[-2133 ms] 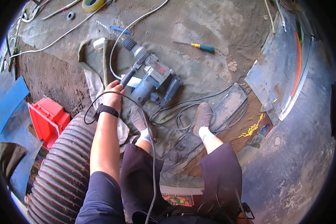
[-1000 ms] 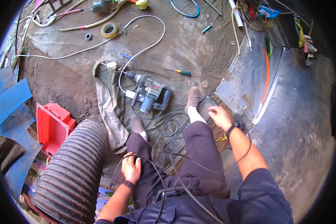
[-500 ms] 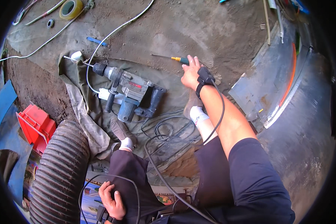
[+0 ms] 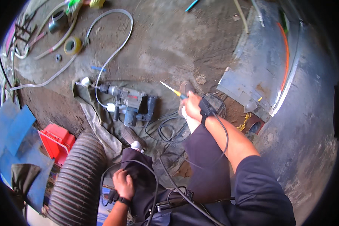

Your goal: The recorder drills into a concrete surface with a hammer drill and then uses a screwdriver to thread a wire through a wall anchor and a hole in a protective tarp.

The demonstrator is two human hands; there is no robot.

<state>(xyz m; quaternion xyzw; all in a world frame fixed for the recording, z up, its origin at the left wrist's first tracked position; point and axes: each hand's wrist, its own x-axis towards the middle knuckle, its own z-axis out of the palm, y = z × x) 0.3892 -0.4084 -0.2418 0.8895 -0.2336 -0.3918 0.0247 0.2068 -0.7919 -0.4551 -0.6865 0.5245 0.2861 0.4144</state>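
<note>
My right hand [image 4: 193,106] is closed round the handle of a screwdriver [image 4: 179,94] with a yellow and dark green grip. Its thin shaft points away from me to the left, over the ground just beside my right shoe [image 4: 185,89]. My left hand [image 4: 123,184] lies on my left thigh with the fingers loosely bent and nothing visible in them. Left of the screwdriver, a grey rotary hammer [image 4: 133,98] rests on its side on a dark cloth [image 4: 87,98], with a bit in its chuck.
A black cable [image 4: 165,132] lies coiled between my feet. Left stand a ribbed black hose [image 4: 77,169] and a red plastic case [image 4: 58,140]. Metal sheets [image 4: 248,71] lie right. A tape roll [image 4: 72,45] and white cord [image 4: 113,56] lie far left. Wires run from both wrists.
My right hand has drawn back toward me with the screwdriver, now beside the right leg, which has shifted. The whole view has swung, showing more at the far left.
</note>
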